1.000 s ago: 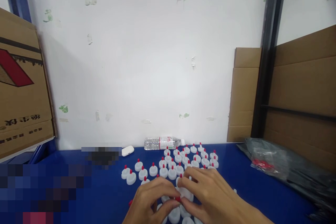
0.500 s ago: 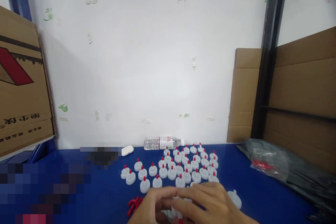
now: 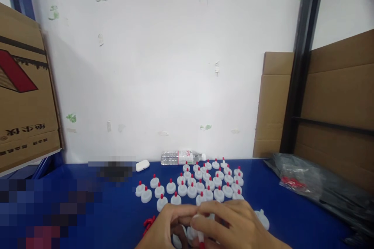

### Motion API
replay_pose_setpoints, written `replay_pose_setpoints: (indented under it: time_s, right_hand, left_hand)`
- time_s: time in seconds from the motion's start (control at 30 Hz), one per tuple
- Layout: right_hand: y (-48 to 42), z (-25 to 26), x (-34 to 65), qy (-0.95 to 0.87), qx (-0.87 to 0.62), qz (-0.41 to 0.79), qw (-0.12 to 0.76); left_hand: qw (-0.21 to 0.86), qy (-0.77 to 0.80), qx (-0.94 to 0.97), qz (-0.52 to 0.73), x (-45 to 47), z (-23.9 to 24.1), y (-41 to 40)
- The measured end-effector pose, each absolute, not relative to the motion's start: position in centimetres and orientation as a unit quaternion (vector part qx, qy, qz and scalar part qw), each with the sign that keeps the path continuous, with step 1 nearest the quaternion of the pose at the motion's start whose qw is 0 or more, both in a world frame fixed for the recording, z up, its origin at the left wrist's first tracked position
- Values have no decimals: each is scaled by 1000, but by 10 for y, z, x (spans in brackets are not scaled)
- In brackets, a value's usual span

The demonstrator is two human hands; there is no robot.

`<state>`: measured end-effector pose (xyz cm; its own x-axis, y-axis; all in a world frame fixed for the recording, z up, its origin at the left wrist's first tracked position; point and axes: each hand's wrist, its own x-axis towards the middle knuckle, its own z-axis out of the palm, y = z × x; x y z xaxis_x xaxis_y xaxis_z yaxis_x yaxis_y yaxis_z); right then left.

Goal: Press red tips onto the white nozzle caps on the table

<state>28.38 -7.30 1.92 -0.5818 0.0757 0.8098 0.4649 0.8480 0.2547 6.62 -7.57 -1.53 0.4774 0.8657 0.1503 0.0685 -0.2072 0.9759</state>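
Both hands meet at the bottom centre, curled around a white plastic nozzle cap with a red tip pointing down toward me. My left hand is closed on its left side, and my right hand has its fingers closed over it from the right. The fingers hide much of it. Another white piece shows below the left fingers; whether it is held I cannot tell. Small red tips lie in a pile left of my left hand. A white cap without a red tip lies right of my right hand.
Several white caps with red tips stand across the blue table. Behind them lie a water bottle and a white oval case. Dark plastic bags are at the right, cardboard boxes at the sides. Part of the left is pixelated.
The view has shifted slightly. My hands stay together with the cap between them; the left fingers have moved a little, and more white shows below them.
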Motion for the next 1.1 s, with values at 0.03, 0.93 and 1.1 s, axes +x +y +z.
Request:
replay_pose_setpoints:
  time_s: [0.03,0.93,1.1]
  right_hand:
    - [-72,21,285,-856,-157,-237,433]
    - [-24,44,356,-872,-469,-54,126]
    - [-23,32,355,-871,-476,-45,111]
  left_hand:
    - [502,348,691,386,65,-11,-74]
    - [112,466,872,96,26,19,-53]
    - [107,448,883,93,30,17,-51]
